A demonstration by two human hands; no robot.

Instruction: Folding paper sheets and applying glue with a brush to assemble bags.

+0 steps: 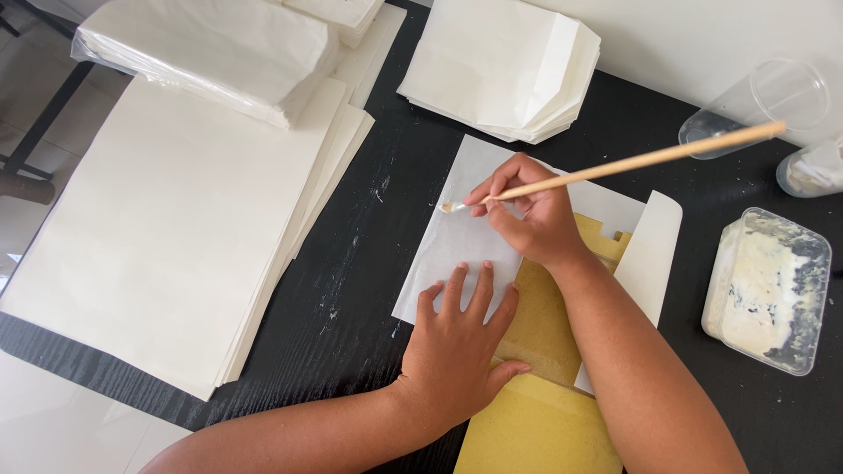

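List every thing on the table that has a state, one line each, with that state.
Right hand: gripping a thin brush, tip on the white sheet.
Left hand: pressed flat on the white sheet.
Yellow template: lying partly under the sheet.
Plastic tub: open, smeared with paste.
Clear cup: lying on its side.
Large paper stack: flat, unfolded.
Folded bags: piled.

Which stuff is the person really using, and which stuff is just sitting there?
In use:
right hand holding the brush
left hand flat on the white sheet
yellow board under the sheet
paste tub, likely

Lying about:
big paper stack
wrapped paper pack
folded bags
clear cup
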